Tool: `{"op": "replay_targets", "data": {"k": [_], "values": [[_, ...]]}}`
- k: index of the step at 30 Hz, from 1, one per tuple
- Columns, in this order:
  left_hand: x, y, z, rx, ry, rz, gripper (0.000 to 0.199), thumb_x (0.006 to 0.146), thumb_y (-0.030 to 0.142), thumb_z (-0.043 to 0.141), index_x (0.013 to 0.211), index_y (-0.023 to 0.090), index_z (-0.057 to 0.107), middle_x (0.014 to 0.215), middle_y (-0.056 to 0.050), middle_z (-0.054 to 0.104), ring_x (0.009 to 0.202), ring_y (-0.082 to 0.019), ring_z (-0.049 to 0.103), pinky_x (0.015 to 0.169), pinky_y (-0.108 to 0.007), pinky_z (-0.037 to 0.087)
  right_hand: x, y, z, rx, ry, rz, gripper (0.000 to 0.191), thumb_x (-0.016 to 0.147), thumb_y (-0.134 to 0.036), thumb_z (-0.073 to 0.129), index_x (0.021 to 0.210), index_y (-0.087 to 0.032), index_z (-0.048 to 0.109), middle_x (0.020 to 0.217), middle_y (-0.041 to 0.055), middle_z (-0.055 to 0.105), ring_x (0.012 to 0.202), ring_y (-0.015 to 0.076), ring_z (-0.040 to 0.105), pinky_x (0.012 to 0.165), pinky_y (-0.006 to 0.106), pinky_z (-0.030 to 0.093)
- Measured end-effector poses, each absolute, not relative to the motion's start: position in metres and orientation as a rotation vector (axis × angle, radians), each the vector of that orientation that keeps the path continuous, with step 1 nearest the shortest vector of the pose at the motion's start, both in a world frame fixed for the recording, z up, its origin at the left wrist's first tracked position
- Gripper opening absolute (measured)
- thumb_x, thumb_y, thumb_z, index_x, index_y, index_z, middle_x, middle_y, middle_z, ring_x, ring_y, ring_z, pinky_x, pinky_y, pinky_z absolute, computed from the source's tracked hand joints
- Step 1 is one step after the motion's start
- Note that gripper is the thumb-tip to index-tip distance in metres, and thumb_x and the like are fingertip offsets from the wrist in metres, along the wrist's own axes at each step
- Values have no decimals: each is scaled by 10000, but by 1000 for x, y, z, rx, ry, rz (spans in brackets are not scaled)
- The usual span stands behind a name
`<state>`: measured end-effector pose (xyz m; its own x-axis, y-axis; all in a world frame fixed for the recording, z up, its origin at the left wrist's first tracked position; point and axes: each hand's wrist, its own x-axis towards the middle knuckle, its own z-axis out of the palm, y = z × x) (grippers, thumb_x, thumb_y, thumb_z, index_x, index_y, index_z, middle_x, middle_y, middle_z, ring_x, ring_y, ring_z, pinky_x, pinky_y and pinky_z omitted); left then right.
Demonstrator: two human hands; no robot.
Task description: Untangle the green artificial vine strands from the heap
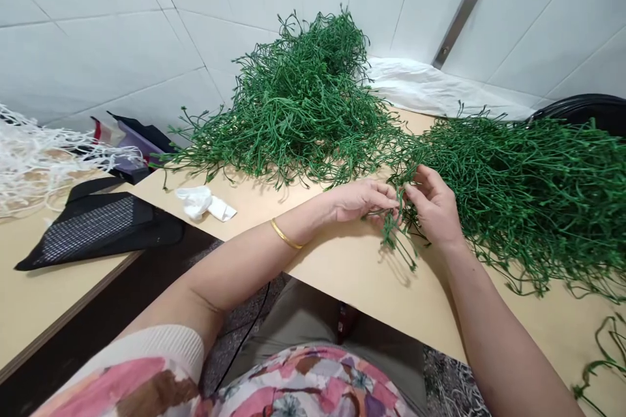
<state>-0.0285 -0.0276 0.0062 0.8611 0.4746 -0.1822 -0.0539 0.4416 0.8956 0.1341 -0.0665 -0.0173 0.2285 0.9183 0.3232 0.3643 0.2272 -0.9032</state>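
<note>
Thin green artificial flower stems hang from my left hand, whose fingers are closed around them just above the table. My right hand meets it from the right, thumb and forefinger pinched on the same stems. Partly hidden by the fingers is the spot where the stems are gripped. Behind both hands rises a tall heap of green stems. Another wide pile of stems lies right beside my right hand, with a few loose stems between the two piles.
A crumpled white tissue lies on the wooden table near its left edge. Further left are a black mesh item and a tangle of white strands. White cloth runs along the tiled wall. More stems lie at the lower right.
</note>
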Motion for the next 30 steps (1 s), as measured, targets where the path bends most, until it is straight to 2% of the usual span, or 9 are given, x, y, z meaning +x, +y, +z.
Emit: {"op": "replay_targets", "data": {"k": [4,8,11,14,16,19,22,26,30], "values": [[-27,-26,5,1063,519,388,145,620,148,666,637,121,525,549,-8,574,480,-83,527,454,-194,309,135,-67,-16,-1404,-1447,444,319,742,-327,564,1021,-175,553,894,55,579,709,156,539,670,336,466],[-23,-21,0,1013,653,574,134,632,97,622,626,136,494,533,-1,559,469,-99,548,420,-189,268,129,-76,-6,-1443,-1480,55,245,793,-294,505,987,-166,582,909,75,566,802,181,534,731,342,446],[-22,-20,-2,993,706,671,162,624,83,620,618,148,471,523,6,541,495,-113,566,393,-177,248,121,-86,5,-1416,-1498,-5,196,836,-290,451,912,-180,595,869,67,567,801,176,526,739,321,427],[-21,-22,0,976,747,731,177,619,68,618,600,149,461,508,19,514,446,-82,507,389,-179,284,113,-93,9,-1424,-1567,187,209,842,-342,456,795,-192,593,744,38,570,687,154,516,659,290,416],[-21,-23,2,958,775,778,184,616,63,623,592,148,462,491,35,480,409,-57,455,391,-182,301,110,-95,8,-1442,-1614,371,207,794,-386,531,811,-188,588,722,27,574,646,143,512,610,273,411],[-21,-22,3,940,766,818,233,619,91,650,569,153,432,448,63,400,362,-34,376,367,-177,257,110,-94,2,-1488,-1674,571,291,720,-401,615,903,-180,570,694,3,557,595,123,490,547,246,384],[-24,-19,2,895,681,731,278,636,140,664,572,164,395,450,64,397,336,-31,332,342,-179,195,113,-91,0,-1486,-1689,700,195,759,-362,564,816,-176,568,617,-18,509,539,101,434,503,232,335],[-27,-16,3,808,584,579,159,700,164,603,630,139,463,577,-1,542,401,-44,427,362,-166,268,120,-88,4,-1471,-1572,860,208,763,-374,551,719,-172,575,573,-26,472,502,88,387,471,225,310],[-30,-14,4,765,497,534,128,761,158,507,651,98,535,609,-35,578,462,-62,494,419,-178,375,126,-84,5,-1361,-1381,1068,224,706,-399,620,724,-177,597,622,-23,510,534,89,434,494,223,356]]}}
